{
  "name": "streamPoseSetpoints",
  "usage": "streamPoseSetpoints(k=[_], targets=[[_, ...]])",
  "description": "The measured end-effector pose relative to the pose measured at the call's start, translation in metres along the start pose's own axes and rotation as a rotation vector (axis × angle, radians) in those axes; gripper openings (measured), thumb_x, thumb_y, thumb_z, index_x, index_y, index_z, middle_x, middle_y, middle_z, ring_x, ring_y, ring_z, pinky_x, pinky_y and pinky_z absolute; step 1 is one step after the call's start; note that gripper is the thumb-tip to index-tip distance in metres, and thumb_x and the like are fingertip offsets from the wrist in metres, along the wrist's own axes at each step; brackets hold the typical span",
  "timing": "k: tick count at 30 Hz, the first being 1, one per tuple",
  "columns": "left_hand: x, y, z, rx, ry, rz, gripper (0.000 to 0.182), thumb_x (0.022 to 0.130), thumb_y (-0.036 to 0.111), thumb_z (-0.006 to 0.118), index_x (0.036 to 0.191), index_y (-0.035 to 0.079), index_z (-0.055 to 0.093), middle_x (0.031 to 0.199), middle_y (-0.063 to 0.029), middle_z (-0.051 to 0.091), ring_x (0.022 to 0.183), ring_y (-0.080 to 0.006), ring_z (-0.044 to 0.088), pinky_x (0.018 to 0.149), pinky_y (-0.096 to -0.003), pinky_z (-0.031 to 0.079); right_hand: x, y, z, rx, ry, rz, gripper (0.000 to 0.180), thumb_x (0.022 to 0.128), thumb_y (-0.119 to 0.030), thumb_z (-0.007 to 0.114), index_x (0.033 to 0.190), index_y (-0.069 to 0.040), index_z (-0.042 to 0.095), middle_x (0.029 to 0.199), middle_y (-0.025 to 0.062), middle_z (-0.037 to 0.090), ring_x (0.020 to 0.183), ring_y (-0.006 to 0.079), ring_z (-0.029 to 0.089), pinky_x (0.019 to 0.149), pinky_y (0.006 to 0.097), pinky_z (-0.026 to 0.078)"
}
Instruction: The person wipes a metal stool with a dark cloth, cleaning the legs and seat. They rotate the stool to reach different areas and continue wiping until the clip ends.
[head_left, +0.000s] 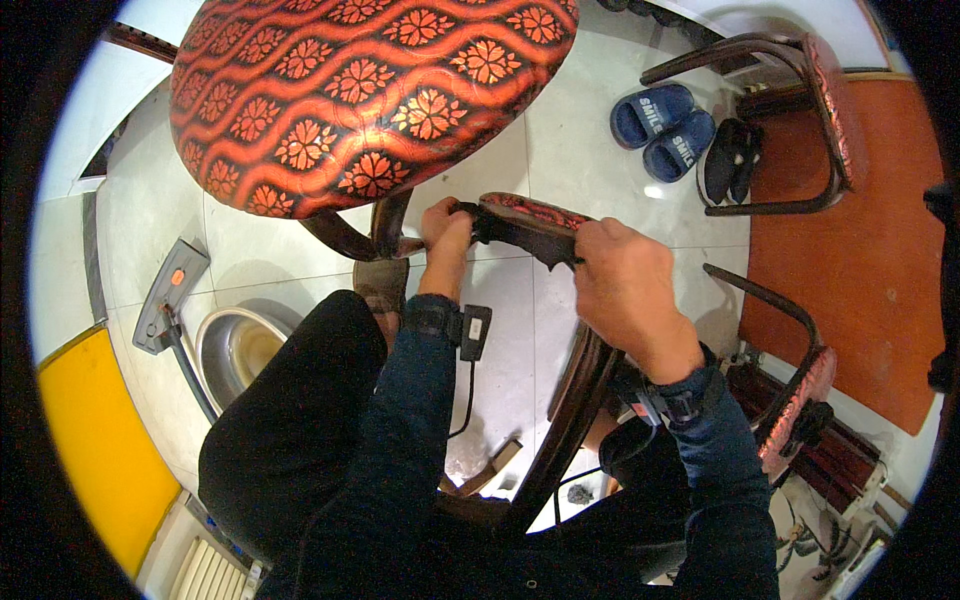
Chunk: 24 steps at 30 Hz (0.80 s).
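My left hand (448, 232) grips the far left end of a dark, ragged-edged strip (517, 234) that runs beneath a narrow red-and-black patterned pad (534, 211). At the other end, my right hand (626, 292) is closed around the pad and strip. Whether the strip is cloth or wood I cannot tell. A dark wooden leg or rail (562, 427) slants from below my right hand towards my lap; its join to the pad is hidden. Just beyond my left hand stands a seat (360, 97) covered in shiny red-and-black floral material, on dark curved legs (386, 225).
On the left are a metal basin (244, 352) and a flat floor-cleaning head (171, 296) on a pole. Blue slippers (664, 127) and black shoes (729, 161) lie at upper right. Tipped stools (814, 112) with dark bent legs lie near an orange-brown board (840, 300).
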<state>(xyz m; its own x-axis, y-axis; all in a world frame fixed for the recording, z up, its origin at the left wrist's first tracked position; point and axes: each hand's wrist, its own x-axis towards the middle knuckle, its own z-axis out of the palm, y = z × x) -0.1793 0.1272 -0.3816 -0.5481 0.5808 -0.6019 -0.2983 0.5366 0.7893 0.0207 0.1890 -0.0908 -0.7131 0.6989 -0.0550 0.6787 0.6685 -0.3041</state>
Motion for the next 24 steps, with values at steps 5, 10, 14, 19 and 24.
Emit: streamPoseSetpoints(k=[5,10,14,19,24], targets=[[-0.037,0.027,0.002,0.152,0.080,0.152,0.022,0.074,0.013,0.069,0.090,-0.002,0.071,0.078,-0.0246,0.071,0.073,-0.0388,0.069,0.072,-0.0484,0.054,-0.007,0.007,-0.015,0.063,0.021,0.045,0.010,0.082,-0.006,0.068,0.090,-0.002,0.065,0.087,0.0199,0.069,0.080,0.0442,0.070,0.070,0.0549,0.056],[-0.018,0.022,-0.002,0.378,0.034,0.179,0.023,0.076,0.015,0.069,0.092,0.000,0.074,0.083,-0.0259,0.074,0.084,-0.0470,0.072,0.078,-0.0502,0.056,0.006,-0.001,0.011,0.040,-0.010,-0.022,0.014,0.081,-0.002,0.070,0.092,-0.004,0.063,0.087,0.0182,0.067,0.078,0.0436,0.069,0.070,0.0529,0.056],[-0.004,0.020,0.000,0.464,0.096,0.270,0.030,0.078,0.017,0.069,0.103,0.001,0.077,0.088,-0.0262,0.075,0.091,-0.0502,0.072,0.083,-0.0562,0.057,0.012,-0.001,0.022,-0.015,-0.025,-0.047,0.014,0.081,-0.002,0.071,0.091,-0.004,0.060,0.086,0.0174,0.066,0.077,0.0431,0.068,0.069,0.0530,0.056],[-0.053,0.038,0.016,0.562,0.297,0.224,0.032,0.082,0.019,0.070,0.107,0.000,0.077,0.104,-0.0251,0.073,0.101,-0.0495,0.069,0.089,-0.0577,0.055,-0.006,0.019,0.004,0.119,0.057,0.154,0.009,0.082,-0.008,0.069,0.089,-0.002,0.066,0.088,0.0221,0.071,0.082,0.0475,0.071,0.074,0.0568,0.058],[-0.107,0.069,0.029,0.576,0.363,0.458,0.025,0.083,0.016,0.073,0.103,0.001,0.075,0.102,-0.0230,0.068,0.100,-0.0476,0.068,0.088,-0.0572,0.054,-0.040,0.052,-0.006,0.307,0.112,0.417,0.010,0.081,-0.003,0.073,0.087,0.005,0.069,0.077,0.0265,0.068,0.071,0.0448,0.068,0.067,0.0464,0.054]])
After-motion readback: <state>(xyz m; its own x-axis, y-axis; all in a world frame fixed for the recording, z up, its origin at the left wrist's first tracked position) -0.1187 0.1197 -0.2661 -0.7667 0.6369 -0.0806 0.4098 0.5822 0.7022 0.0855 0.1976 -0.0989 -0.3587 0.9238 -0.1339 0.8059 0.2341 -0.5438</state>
